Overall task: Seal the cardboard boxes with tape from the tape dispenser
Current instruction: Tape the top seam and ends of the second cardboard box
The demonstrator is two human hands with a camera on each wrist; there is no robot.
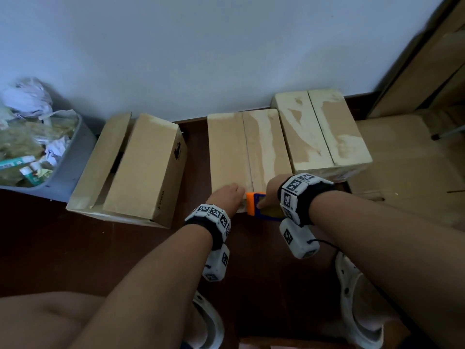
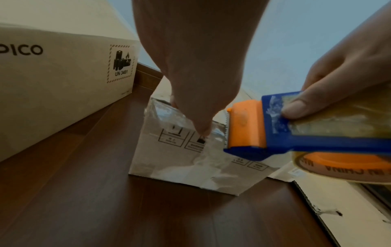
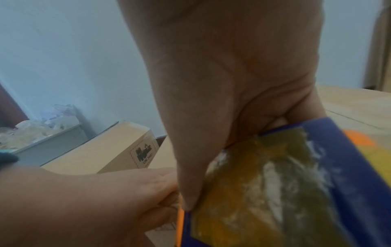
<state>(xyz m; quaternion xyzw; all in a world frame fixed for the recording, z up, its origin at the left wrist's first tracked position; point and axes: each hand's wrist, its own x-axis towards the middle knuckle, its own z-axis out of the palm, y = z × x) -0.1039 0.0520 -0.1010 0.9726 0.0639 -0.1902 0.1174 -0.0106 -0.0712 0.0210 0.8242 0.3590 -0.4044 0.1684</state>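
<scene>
Right hand [image 1: 273, 191] gripping tape dispenser [image 1: 261, 205], left hand [image 1: 227, 195] pressing middle box [image 1: 234, 152], bin [image 1: 75, 157] leftward.

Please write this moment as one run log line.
right hand: grips tape dispenser | left hand: presses middle box front edge

Dark wood floor [image 1: 50, 248], three cardboard boxes [image 1: 246, 152] on it, grey bin [image 1: 73, 162], flattened cardboard [image 1: 402, 157]
</scene>
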